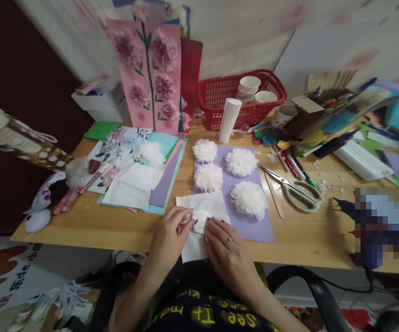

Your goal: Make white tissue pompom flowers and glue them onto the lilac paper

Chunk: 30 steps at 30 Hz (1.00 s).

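Observation:
A folded piece of white tissue paper (200,223) lies over a larger white tissue sheet (216,203) at the table's front edge. On its left side, my left hand (171,235) pinches the folded piece between thumb and fingers. My right hand (230,251), with a ring on one finger, has its fingers together and pressed on the right edge of the same piece. Just beyond, white tissue flowers (249,199) rest on and beside a purple paper sheet (258,230). What lies under my right palm is hidden.
Scissors (299,193) and a wooden stick (274,194) lie to the right, near a blurred glue gun (348,207). Coloured papers (161,191) are stacked left. Behind stand a red basket (216,110), a white paper roll (229,121) and a pink flower picture (166,41).

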Available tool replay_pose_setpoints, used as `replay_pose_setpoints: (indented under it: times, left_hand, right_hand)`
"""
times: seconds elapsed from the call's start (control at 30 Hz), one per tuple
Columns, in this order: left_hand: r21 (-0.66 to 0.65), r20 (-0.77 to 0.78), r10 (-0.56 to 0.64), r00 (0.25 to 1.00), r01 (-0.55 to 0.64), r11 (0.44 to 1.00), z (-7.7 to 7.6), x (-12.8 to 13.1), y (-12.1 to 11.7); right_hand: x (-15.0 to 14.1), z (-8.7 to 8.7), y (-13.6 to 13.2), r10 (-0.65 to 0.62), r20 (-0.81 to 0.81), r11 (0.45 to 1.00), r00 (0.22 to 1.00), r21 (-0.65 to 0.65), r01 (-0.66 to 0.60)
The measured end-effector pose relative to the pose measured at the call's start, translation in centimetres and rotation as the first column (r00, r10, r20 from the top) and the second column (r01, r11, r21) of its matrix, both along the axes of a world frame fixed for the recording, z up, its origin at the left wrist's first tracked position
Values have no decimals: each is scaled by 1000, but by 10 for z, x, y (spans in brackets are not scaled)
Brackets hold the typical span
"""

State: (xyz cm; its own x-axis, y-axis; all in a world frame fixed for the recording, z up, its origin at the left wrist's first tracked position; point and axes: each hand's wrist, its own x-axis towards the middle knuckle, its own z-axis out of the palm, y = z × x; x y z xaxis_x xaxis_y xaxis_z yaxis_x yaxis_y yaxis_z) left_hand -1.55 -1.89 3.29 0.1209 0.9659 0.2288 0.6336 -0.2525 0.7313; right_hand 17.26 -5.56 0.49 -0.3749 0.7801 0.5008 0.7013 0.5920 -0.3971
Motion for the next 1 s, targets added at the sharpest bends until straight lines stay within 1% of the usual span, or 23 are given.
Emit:
replay_pose_setpoints:
  times: [0.17,0.3,0.37,0.47,0.57,0.67,0.77,0.87,1.0]
  left_hand:
    - [-112,-12,10,1000,-11,994,-5,14,7]
    - [-183,-87,-20,996,4,983,-1,15,11]
    - [-197,-132,-26,991,0,980,1,17,11]
    - [-209,-194,-1,981,-41,977,1,21,11]
    - [-239,-245,6,969,-67,969,0,25,12]
    - [-282,-289,-16,957,-69,957,2,27,16]
    - [-346,-333,-33,942,-89,934,5,25,19]
    - [-397,-285,-38,958,-82,914,7,22,22]
    - [-430,-103,-21,994,-25,903,4,17,24]
  right_hand:
    - [4,-11,-4,20,18,1000,1000,8,-20]
    - [5,-18,-7,14,-1,1000,1000,13,-14]
    - [5,-19,-7,13,-10,1000,1000,26,-12]
    - [5,-20,-6,19,-34,999,999,35,-18]
    - [4,-18,-4,14,-40,1000,999,16,-13]
    - [2,-15,-2,-19,16,1000,1000,13,19]
    - [0,-10,-1,-37,98,999,994,37,33]
    - [-1,-8,0,-40,145,997,989,69,30]
    - [-1,-9,-2,-52,159,997,986,72,41]
